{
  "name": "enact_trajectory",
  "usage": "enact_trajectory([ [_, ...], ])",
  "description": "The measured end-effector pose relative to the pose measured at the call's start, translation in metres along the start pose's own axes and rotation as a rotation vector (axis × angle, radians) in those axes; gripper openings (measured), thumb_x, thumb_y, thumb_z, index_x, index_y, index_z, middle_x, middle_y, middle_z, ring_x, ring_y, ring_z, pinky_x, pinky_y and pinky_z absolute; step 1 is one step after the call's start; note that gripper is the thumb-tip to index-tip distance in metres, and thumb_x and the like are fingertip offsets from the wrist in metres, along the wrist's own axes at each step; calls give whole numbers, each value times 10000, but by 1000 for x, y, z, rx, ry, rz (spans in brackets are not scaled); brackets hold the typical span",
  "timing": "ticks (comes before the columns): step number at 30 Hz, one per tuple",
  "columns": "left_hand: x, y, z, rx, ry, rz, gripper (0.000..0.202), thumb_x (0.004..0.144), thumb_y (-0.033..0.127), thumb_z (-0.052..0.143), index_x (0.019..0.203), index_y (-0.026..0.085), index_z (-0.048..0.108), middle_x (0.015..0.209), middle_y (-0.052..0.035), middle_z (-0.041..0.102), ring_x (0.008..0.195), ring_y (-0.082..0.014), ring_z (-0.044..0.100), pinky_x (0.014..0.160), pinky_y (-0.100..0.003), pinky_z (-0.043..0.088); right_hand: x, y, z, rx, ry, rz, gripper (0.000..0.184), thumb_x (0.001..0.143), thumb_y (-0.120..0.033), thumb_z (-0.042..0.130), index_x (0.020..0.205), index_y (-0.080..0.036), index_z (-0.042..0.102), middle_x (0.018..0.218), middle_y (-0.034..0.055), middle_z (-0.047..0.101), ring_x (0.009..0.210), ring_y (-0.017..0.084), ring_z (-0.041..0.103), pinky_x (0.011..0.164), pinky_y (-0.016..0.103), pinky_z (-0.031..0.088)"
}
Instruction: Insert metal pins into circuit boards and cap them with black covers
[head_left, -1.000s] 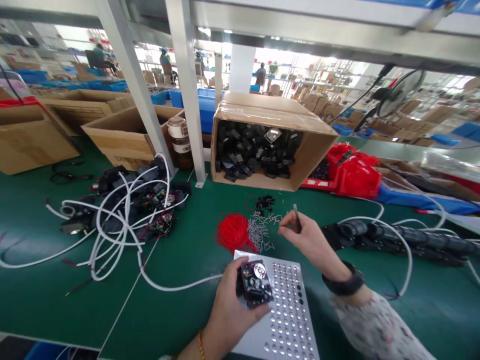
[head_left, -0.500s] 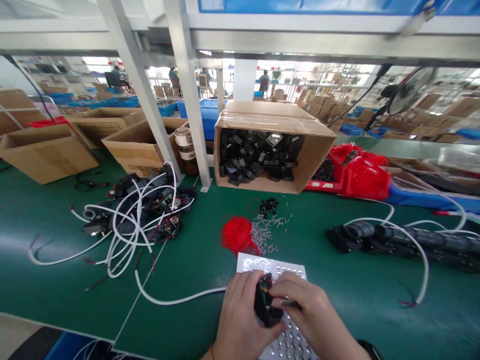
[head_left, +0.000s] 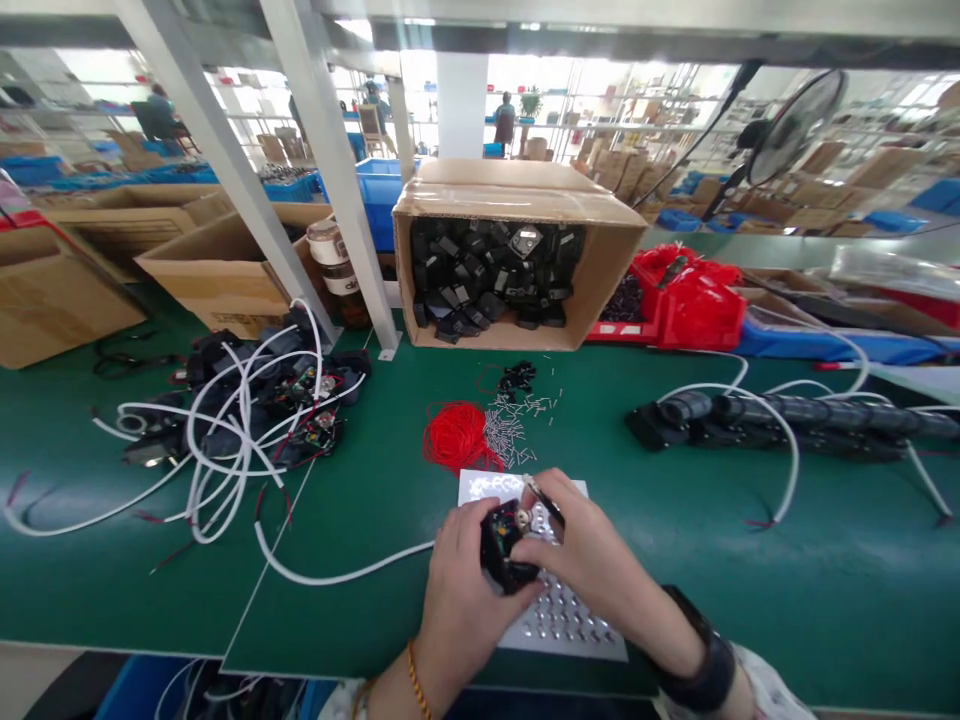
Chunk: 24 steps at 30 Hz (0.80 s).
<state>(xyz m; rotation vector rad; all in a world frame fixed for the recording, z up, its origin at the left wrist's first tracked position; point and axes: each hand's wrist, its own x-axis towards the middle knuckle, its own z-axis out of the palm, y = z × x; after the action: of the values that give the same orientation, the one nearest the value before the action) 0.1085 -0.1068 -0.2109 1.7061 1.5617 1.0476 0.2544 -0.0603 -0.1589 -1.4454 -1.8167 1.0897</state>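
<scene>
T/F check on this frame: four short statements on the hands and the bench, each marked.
1. The left hand grips a black module. True.
2. The right hand is empty. False: it pinches a thin metal tool against the module.
3. A perforated metal plate lies under both hands. True.
4. The red wire bundle sits inside the cardboard box. False: it lies on the green mat, beside loose metal pins; the box holds black parts.
</scene>
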Motion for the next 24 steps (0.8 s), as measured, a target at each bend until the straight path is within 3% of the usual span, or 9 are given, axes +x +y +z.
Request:
enact_trajectory([
  [3,1,0,-11,-177,-47,-144,628,611,213,739,1161,185,438,1115,-86,584,1024,-267,565,912,-431,448,-7,14,-13,310,84,137,157,752,-291,644,870,-195,603,767,-9,587,463,93,337,435,223,273],
  [5,4,4,-24,-326,-192,-203,548,634,241,703,1123,192,461,1022,-55,621,914,-232,600,819,-355,481,-18,25,-25,580,141,199,337,875,-483,492,799,-185,630,698,8,597,413,86,267,397,226,250],
  [8,11,11,-41,-392,-463,-146,456,611,352,732,1000,200,549,907,-19,617,796,-202,583,685,-281,471,-42,42,-35,763,254,218,604,866,-654,418,561,-165,599,610,26,533,518,111,405,496,223,363],
  [11,14,16,-47,-301,-651,-21,529,521,495,791,919,197,609,950,-33,610,840,-225,578,736,-308,481,-66,55,-23,861,330,393,694,821,-752,366,553,-157,603,456,-19,392,421,91,324,402,199,269],
  [13,13,17,-46,-253,-751,7,576,518,538,791,958,204,630,1088,-66,624,968,-266,591,859,-363,477,-76,59,-7,927,357,502,663,799,-764,394,649,-160,624,452,-6,470,382,92,345,375,196,264],
  [16,9,15,-45,-200,-847,49,538,567,503,784,1007,225,647,1310,-81,545,1160,-300,536,994,-410,415,-80,60,14,842,342,472,446,728,-614,672,751,-173,616,642,54,656,531,156,557,488,241,439],
  [19,8,15,-43,-156,-885,107,480,600,429,776,1018,232,647,1384,-68,475,1155,-296,554,974,-404,446,-76,62,24,700,357,419,386,653,-507,785,757,-178,613,658,54,681,586,193,618,567,287,513],
  [24,8,15,-41,-57,-896,126,513,575,435,796,1024,241,639,1438,-64,387,1132,-314,574,906,-400,498,-73,69,33,564,513,452,460,658,-600,728,776,-167,625,709,107,700,649,268,673,622,377,570],
])
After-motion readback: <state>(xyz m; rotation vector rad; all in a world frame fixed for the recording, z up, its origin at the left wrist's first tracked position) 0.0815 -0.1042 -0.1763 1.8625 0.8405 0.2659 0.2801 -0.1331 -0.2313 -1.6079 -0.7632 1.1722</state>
